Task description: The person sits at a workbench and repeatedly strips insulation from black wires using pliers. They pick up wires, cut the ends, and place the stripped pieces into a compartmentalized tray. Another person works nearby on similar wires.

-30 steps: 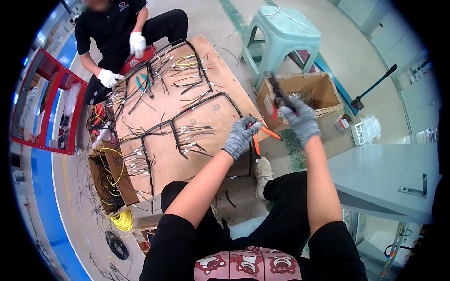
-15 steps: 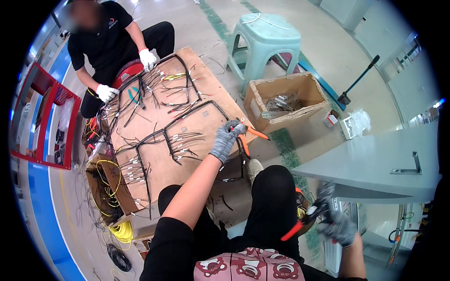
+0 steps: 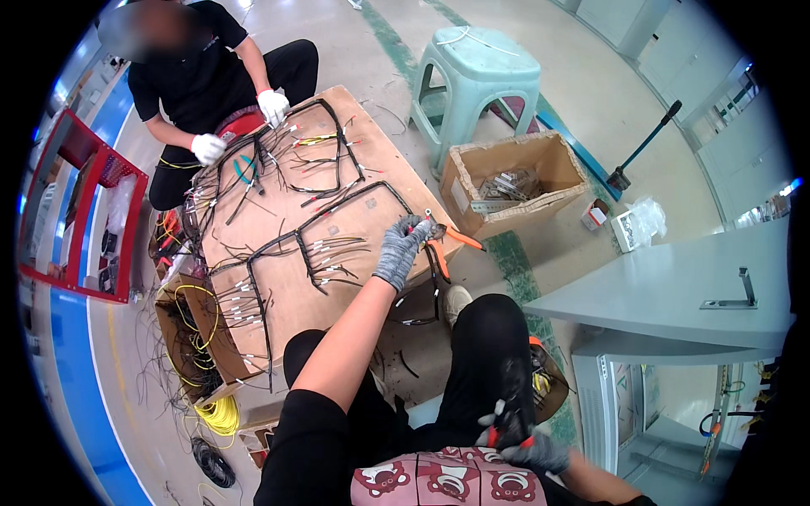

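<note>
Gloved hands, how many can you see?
4. The person's left hand grips wires on the board; right hand rests by the knee; the co-worker's white gloves at the board's far end.

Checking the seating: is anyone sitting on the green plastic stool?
No, the green plastic stool stands bare beside the cardboard box.

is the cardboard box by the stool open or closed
Open. The cardboard box has its top flaps folded outward, and a pile of small metal parts shows inside on its bottom.
</note>
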### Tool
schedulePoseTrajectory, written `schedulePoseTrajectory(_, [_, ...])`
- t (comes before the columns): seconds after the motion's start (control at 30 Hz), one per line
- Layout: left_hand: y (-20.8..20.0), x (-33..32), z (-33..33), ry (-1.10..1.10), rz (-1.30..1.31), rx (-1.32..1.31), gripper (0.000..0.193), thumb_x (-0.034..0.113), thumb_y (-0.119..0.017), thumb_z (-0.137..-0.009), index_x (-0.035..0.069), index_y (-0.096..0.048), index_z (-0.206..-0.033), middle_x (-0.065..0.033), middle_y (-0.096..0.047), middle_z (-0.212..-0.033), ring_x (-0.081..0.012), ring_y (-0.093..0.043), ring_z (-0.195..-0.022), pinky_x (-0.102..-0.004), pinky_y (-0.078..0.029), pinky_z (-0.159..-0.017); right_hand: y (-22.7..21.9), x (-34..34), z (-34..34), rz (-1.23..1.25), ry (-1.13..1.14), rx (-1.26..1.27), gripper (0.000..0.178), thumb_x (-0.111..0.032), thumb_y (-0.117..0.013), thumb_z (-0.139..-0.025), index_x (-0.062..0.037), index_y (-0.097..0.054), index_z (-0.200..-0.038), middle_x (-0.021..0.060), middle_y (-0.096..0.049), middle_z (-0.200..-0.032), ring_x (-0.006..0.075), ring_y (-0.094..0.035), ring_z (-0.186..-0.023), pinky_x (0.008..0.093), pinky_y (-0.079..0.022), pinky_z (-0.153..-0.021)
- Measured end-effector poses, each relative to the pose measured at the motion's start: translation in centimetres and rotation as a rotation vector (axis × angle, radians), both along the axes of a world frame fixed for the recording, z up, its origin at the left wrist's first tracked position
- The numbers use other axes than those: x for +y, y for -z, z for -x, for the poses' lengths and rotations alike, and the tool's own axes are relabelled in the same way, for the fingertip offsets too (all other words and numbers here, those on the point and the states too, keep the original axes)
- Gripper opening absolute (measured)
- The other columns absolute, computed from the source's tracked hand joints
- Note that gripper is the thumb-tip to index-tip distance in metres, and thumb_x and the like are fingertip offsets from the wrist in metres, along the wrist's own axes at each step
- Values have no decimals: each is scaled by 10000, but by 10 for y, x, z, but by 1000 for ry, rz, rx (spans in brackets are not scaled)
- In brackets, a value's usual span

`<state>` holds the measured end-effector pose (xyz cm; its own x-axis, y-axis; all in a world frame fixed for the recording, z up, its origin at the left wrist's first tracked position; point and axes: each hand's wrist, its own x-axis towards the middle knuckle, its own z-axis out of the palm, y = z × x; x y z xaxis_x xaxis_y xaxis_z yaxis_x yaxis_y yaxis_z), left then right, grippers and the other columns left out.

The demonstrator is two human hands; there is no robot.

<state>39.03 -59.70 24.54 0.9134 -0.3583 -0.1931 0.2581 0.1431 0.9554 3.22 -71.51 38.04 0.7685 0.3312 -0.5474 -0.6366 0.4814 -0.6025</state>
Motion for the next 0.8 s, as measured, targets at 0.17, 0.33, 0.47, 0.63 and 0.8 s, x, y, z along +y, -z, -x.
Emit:
schedulePoseTrajectory(0.17, [9,-3,0,-36,59,-51,100,141,-606,-828,45,-623,-849,31,-552,-717,-51,-449,-633,-202,-382,-581,-32,-92,-101,1050,-173,-412,626,-40,-611,-724,-11,-330,-1283,126,-482,-1143,217,-522,-1033,315,-410,-902])
schedulePoseTrajectory(0.33, [6,-3,1,-9,-50,-61,123,139,-616,-819,31,-617,-879,27,-554,-749,-53,-466,-680,-202,-407,-635,10,-97,-227,1746,-411,-617,604,-53,-566,-683,26,-362,-1246,236,-464,-1134,338,-434,-1109,378,-353,-949])
schedulePoseTrajectory(0.47, [8,-11,1,-33,-25,-84,107,145,-627,-814,60,-622,-879,47,-529,-717,-32,-420,-626,-187,-359,-540,42,-91,-265,1822,-630,-558,619,-66,-541,-684,31,-347,-1264,252,-453,-1144,367,-424,-1094,381,-324,-972])
schedulePoseTrajectory(0.63, [21,-2,-1,-5,-64,-168,128,159,-625,-819,52,-609,-886,49,-515,-695,-36,-418,-620,-191,-370,-546,56,-89,-285,1822,-634,-689,630,-94,-545,-695,39,-335,-1274,261,-435,-1184,371,-410,-1121,388,-308,-987])
schedulePoseTrajectory(0.8, [2,-6,2,7,-196,-134,114,121,-608,-818,30,-598,-885,25,-543,-723,-52,-435,-640,-200,-393,-605,44,-87,-292,1857,-786,-647,673,-106,-545,-706,59,-280,-1302,273,-384,-1255,369,-368,-1187,375,-271,-1027])
